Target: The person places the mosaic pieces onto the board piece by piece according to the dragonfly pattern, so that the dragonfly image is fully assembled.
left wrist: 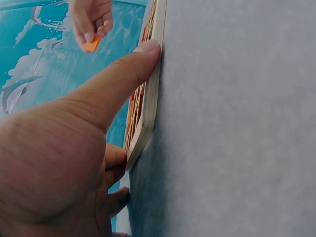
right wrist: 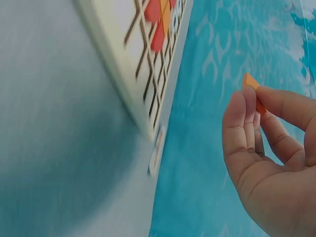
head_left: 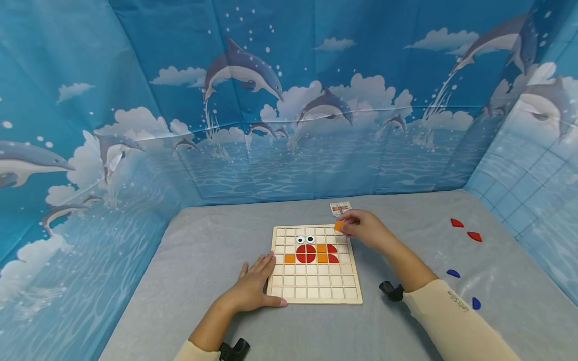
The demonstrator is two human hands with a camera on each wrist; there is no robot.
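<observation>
We log the right hand (head_left: 363,228) raised off the wooden grid board (head_left: 325,302), by its far-right corner, forearm slanting in, thumb and fingers pinching an orange tile (head_left: 338,225). Our left hand (head_left: 253,288) lies spread: fingertips at the board's left edge, thumb on the near edge.

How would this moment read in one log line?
left hand: touching wooden board | right hand: pinching orange piece | loose red pieces, blue pieces: right of board

The held tile (head_left: 337,225) is orange, the board (head_left: 312,280) pale with gridlines, the backdrop (head_left: 289,175) blue with dolphins.
</observation>
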